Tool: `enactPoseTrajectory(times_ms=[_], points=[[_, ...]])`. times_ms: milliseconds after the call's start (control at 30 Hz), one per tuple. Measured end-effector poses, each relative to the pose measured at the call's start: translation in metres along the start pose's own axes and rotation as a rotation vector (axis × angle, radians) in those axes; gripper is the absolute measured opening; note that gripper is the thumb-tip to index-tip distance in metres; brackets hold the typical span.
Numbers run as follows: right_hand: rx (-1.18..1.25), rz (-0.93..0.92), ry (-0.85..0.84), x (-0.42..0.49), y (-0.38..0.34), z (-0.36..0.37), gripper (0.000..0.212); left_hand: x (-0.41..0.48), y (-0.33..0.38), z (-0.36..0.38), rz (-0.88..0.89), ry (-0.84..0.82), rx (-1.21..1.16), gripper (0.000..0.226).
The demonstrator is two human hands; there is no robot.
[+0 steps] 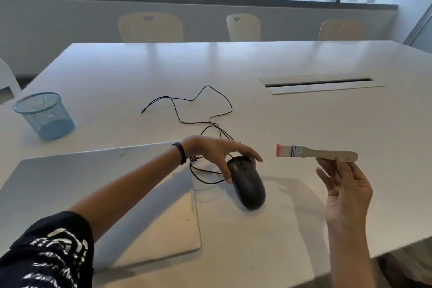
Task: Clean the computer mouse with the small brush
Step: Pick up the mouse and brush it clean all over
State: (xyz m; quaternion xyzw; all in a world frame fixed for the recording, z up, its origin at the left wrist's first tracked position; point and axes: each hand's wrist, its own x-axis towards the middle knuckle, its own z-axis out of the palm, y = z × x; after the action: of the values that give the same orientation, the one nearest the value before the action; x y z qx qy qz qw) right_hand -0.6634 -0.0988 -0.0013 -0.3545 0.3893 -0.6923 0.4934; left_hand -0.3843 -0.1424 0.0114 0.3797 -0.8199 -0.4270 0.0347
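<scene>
White conference table point(304, 58) fills your view, with windows and pale chairs along the far side. Your left hand point(210, 149) arches over the far end of the black computer mouse point(247, 184). Its thumb and curled fingers clasp the mouse's sides, probably so it can't skid under the strokes. The mouse sits on the table near you, just right of a flat white board point(93, 170), and its cable point(205, 100) trails away in loose loops, clear of the work. Your right hand point(346, 192) is raised to the right with its palm towards you. Its fingertips pinch the tail of the small brush point(315, 152) while the other fingers stay loosely spread. The pink-tipped bristles point left at the mouse, still apart from it. That light hold looks suited to gentle sweeps. A blue mesh cup point(44, 114) stands far left.
</scene>
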Motion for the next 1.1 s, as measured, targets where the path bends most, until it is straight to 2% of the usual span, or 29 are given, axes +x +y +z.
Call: enactPoseTrajectory(times_ms=[233,500,700,900,1100], points=[[-0.021,-0.015,0.033,-0.006,0.008,0.011,0.039,0.007,-0.017,-0.003,0.064,-0.065,-0.031,0.077],[-0.028,-0.049,0.096,-0.02,0.013,0.01,0.029,0.014,-0.032,0.0,0.097,-0.117,-0.004,0.076],[-0.038,-0.043,0.121,-0.028,0.01,0.011,0.04,0.021,-0.029,0.005,0.134,-0.143,-0.002,0.074],[-0.054,-0.036,0.152,-0.033,0.009,0.007,0.027,0.03,-0.02,0.009,0.129,-0.161,0.019,0.074],[-0.067,-0.029,0.148,-0.035,0.006,0.006,0.031,0.027,-0.018,0.006,0.109,-0.17,0.013,0.072]])
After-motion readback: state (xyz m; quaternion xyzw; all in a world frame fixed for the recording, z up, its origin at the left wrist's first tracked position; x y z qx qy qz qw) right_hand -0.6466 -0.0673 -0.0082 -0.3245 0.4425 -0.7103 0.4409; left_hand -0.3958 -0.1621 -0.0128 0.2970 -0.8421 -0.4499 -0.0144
